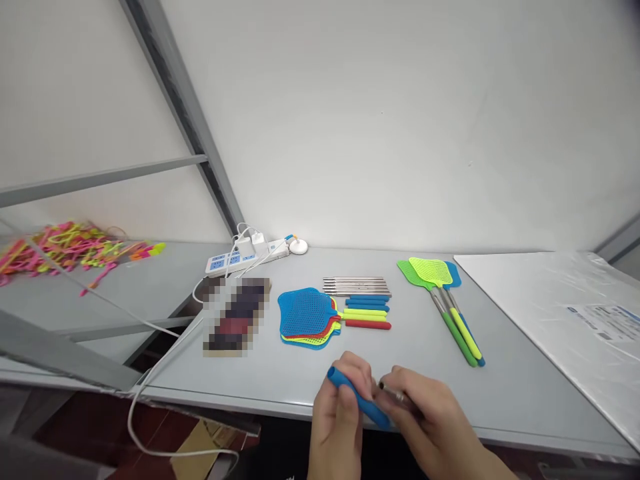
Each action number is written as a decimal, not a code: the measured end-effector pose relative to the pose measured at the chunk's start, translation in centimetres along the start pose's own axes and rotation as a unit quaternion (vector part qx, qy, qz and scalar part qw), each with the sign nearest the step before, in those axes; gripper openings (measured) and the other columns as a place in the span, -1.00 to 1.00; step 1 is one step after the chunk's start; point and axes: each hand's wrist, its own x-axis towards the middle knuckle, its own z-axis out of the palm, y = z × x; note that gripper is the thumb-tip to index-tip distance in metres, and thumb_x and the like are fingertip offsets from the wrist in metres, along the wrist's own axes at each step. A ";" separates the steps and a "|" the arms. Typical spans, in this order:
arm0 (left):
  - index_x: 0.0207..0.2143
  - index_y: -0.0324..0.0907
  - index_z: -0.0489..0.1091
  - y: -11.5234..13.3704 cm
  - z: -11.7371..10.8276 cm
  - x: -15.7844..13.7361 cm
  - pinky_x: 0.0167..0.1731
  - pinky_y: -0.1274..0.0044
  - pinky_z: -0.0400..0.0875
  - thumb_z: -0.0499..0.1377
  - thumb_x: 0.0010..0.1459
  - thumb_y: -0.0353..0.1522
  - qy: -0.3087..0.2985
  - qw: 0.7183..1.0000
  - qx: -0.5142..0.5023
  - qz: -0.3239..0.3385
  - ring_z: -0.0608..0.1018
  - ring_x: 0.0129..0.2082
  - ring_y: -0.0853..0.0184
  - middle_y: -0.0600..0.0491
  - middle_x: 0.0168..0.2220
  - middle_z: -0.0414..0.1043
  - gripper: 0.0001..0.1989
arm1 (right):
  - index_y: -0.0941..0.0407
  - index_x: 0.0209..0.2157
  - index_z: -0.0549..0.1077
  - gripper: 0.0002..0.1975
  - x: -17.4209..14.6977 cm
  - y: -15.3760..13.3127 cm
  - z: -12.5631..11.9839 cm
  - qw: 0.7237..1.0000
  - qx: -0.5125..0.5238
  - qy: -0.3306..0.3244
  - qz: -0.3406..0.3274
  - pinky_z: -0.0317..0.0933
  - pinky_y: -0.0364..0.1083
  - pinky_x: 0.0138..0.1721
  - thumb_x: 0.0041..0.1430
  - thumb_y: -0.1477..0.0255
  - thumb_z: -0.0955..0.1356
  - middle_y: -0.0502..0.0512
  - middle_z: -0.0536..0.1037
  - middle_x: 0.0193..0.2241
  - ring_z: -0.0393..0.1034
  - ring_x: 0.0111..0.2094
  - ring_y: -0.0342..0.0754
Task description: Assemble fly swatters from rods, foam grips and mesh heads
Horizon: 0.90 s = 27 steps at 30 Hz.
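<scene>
My left hand [336, 420] is closed around a blue handle sleeve [361, 401], its open end pointing up and left. Beside it, my right hand [430, 413] grips a metal rod [395, 393], of which only a short end shows past the fingers. Both hands are close together over the table's front edge. Ahead lies a stack of fly swatter heads [306, 313], blue on top with red and yellow beneath. Loose handle sleeves in blue, yellow and red [367, 325] lie beside it, below a row of metal rods [356, 286].
Three assembled fly swatters [457, 327] lie fanned at the right, near a white wrapped board [550, 320]. A power strip [247, 257] with white cables stands at the back left, by a pixelated object [236, 319]. Colourful pieces [70, 250] are heaped on the far-left surface.
</scene>
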 end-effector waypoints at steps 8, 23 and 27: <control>-0.34 -0.11 0.31 -0.6 -0.7 4.6 -0.40 0.50 0.16 0.01 0.36 -0.19 -0.176 0.839 0.514 -0.037 0.36 -0.41 0.31 0.09 -0.43 0.33 -0.74 | 0.10 -0.41 0.46 -0.57 1.9 2.7 -4.3 0.864 0.333 0.369 0.084 0.13 -0.11 -0.50 0.36 0.17 0.16 -0.05 0.24 -0.72 0.23 -0.58 -0.10; -0.11 -0.01 0.34 -0.8 -1.4 5.1 -0.45 0.50 0.19 -0.16 0.42 -0.15 -0.274 0.715 0.638 -0.078 0.53 -0.41 0.25 0.15 -0.38 0.54 -0.67 | 0.10 -0.45 0.45 -0.50 0.5 5.3 -4.2 0.872 0.280 0.373 0.148 0.04 -0.13 -0.55 0.34 0.02 0.19 -0.05 0.26 -0.70 0.19 -0.61 -0.15; -0.11 -0.04 0.37 -0.7 -1.4 5.1 -0.44 0.50 0.22 -0.16 0.42 -0.15 -0.263 0.727 0.630 -0.073 0.52 -0.42 0.27 0.14 -0.40 0.52 -0.65 | 0.11 -0.44 0.46 -0.52 0.4 5.1 -3.7 0.899 0.250 0.341 0.117 0.05 -0.15 -0.58 0.32 0.03 0.23 -0.02 0.35 -0.63 0.21 -0.62 -0.18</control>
